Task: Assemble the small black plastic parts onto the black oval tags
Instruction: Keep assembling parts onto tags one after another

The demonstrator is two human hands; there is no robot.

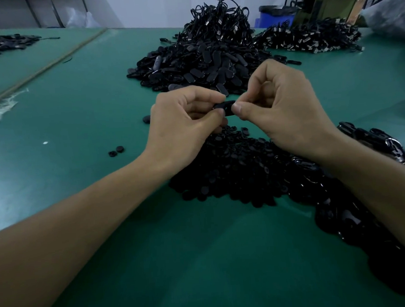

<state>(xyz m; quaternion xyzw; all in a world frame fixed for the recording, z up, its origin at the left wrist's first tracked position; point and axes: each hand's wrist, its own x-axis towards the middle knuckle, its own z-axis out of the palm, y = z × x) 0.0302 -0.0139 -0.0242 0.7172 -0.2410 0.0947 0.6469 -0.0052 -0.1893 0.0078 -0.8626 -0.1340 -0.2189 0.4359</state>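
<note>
Both hands are up over the green table (94, 107). The left hand (185, 116) and the right hand (281, 108) each pinch one end of a smooth black oval tag (225, 107) between thumb and curled fingers. Right below them lies a low heap of small black plastic parts (240, 170), round and dull. Behind the hands, a tall heap of oval tags (201, 65) has cords sticking up on top. A lower heap with shiny ends (308, 37) sits to its right, near a blue bin (271, 16). Glossy black pieces (374, 147) lie beside the right arm. Two little round parts (116, 151) lie alone on the left, where the flat green top has lots of open room. A pale strip (49, 65) runs across the far left.
</note>
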